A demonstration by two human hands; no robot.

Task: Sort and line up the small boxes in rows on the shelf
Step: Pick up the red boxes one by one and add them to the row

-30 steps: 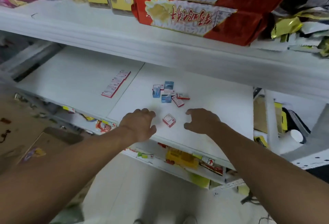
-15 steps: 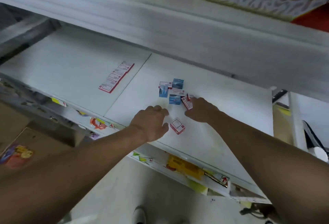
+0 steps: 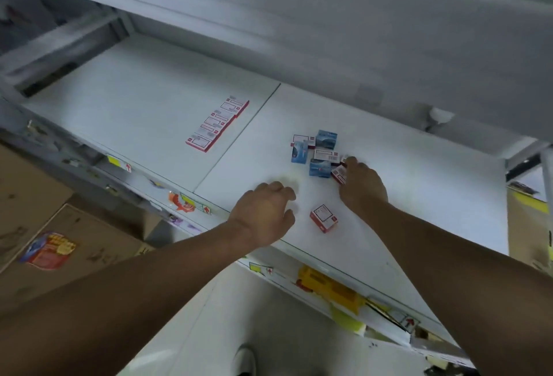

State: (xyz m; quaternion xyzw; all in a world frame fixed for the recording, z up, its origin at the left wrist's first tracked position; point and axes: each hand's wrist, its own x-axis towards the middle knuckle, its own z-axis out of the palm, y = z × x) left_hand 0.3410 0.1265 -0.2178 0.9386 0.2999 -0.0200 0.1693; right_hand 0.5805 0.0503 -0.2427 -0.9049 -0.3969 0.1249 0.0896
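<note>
Shelf (image 3: 404, 196), white, in a shop aisle; right hand (image 3: 362, 184) fingers touch a red-white box (image 3: 339, 172); left hand (image 3: 263, 217) loosely curled, empty, beside another box (image 3: 324, 217).

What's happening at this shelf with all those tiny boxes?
A person is sorting small boxes on a white shelf. A neat row of red-and-white boxes is already lined up to the left. The right hand is reaching into a jumbled cluster of blue and red boxes, touching a red one. The left hand hovers empty beside one stray red box.
</note>
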